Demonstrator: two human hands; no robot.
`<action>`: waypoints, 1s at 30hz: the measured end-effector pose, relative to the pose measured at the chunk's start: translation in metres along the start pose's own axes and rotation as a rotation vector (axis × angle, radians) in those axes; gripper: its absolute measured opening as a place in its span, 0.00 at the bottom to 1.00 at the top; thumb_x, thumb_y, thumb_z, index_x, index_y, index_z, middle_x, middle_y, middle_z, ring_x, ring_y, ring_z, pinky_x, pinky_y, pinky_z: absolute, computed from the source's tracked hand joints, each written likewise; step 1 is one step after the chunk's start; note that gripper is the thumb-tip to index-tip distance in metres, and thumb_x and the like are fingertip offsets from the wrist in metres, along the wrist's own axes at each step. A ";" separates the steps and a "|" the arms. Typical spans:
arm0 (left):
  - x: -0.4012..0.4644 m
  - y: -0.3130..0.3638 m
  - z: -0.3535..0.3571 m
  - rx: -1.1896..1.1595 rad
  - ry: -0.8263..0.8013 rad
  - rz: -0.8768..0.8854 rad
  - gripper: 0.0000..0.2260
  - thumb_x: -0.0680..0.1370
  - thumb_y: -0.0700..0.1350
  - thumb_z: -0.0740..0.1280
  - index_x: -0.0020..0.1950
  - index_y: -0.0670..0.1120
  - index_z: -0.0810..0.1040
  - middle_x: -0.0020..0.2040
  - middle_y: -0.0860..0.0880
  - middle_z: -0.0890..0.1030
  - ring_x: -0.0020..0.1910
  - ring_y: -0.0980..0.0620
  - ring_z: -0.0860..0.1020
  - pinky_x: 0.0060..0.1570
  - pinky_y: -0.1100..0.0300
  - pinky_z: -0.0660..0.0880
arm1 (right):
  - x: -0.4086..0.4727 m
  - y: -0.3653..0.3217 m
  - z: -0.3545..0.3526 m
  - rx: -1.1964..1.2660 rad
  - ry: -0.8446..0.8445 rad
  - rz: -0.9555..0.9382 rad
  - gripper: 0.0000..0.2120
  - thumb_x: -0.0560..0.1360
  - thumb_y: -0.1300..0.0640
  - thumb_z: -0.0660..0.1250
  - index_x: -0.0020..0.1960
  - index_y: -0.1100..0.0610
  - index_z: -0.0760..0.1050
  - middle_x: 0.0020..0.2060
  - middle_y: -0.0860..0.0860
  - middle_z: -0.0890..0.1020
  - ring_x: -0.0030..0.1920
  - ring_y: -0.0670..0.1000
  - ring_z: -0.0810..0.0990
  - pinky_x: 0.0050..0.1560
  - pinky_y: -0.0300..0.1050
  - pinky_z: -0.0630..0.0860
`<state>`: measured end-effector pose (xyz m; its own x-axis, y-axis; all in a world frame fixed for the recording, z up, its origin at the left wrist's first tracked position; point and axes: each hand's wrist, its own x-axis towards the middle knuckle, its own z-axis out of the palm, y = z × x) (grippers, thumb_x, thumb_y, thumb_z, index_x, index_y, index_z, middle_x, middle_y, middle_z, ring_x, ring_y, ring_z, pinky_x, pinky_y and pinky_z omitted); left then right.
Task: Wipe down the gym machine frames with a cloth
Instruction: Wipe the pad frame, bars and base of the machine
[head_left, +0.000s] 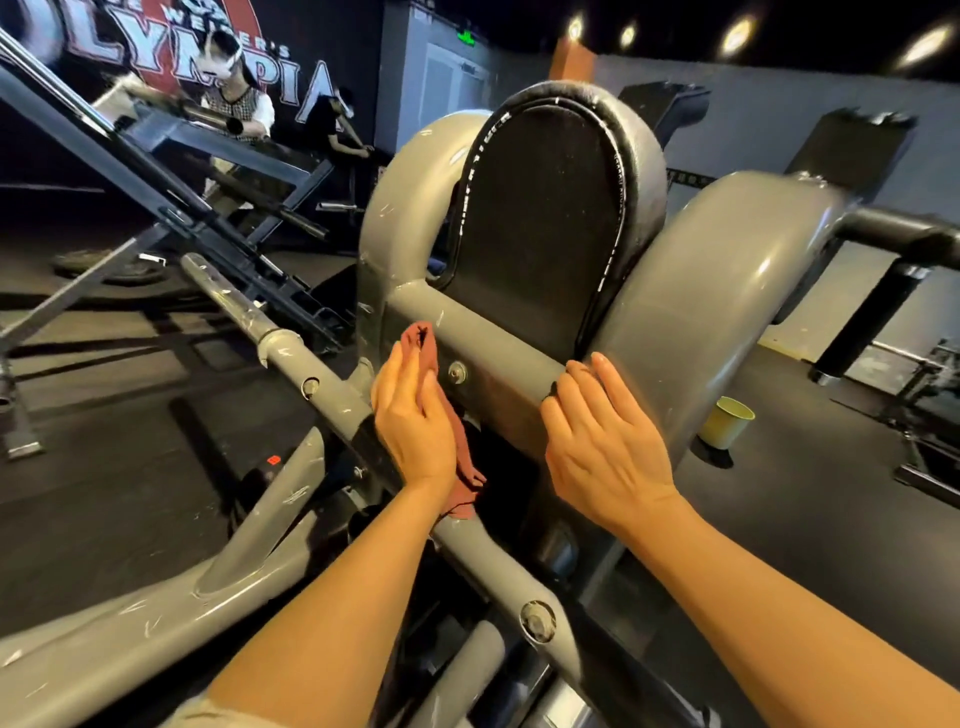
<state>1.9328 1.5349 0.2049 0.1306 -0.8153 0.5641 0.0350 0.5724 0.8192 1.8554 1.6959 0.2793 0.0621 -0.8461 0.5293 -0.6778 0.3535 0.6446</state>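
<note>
Centrally, left hand (413, 415) presses a reddish cloth (418, 340) flat against the grey machine frame (498, 343), fingers straight, cloth trailing below the wrist toward 6 o'clock. Right hand (605, 436) rests on the crossbar at 3 o'clock from the cloth, fingers straight, holding nothing. Black pad (540, 228) stands at 12 o'clock. Yellow bin (727, 421) on the floor, far right.

The cloth (422, 347) is a dull reddish brown. The machine frame (498, 343) is grey, streaked with pale scratches. Its pad (540, 223) is black with a white-flecked seam. At four o'clock stands a yellow-green bin (726, 422). The floor (130, 457) is dark grey. White letters mark the black wall (311, 83).
</note>
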 end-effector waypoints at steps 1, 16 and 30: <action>0.005 0.005 -0.003 0.004 0.009 0.021 0.19 0.79 0.36 0.63 0.71 0.41 0.71 0.70 0.45 0.73 0.70 0.54 0.66 0.71 0.66 0.59 | 0.002 -0.002 -0.002 0.024 0.000 0.020 0.11 0.71 0.61 0.64 0.50 0.63 0.80 0.55 0.63 0.80 0.62 0.64 0.76 0.76 0.58 0.53; 0.109 -0.014 0.021 -0.009 -0.280 0.374 0.18 0.77 0.30 0.60 0.60 0.43 0.81 0.60 0.50 0.81 0.61 0.57 0.76 0.65 0.56 0.71 | 0.088 -0.032 0.031 0.208 -0.120 0.103 0.19 0.72 0.63 0.47 0.48 0.63 0.76 0.41 0.61 0.77 0.40 0.61 0.76 0.44 0.53 0.74; 0.098 -0.017 0.031 -0.003 -0.223 0.367 0.18 0.77 0.28 0.60 0.59 0.44 0.82 0.60 0.54 0.80 0.62 0.62 0.73 0.64 0.65 0.66 | 0.089 -0.035 0.035 0.183 -0.179 0.099 0.28 0.75 0.63 0.40 0.65 0.71 0.70 0.55 0.68 0.77 0.53 0.65 0.76 0.57 0.55 0.74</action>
<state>1.9143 1.4427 0.2496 -0.0821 -0.5561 0.8270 0.0285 0.8282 0.5597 1.8593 1.5946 0.2845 -0.1307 -0.8737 0.4685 -0.7964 0.3740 0.4753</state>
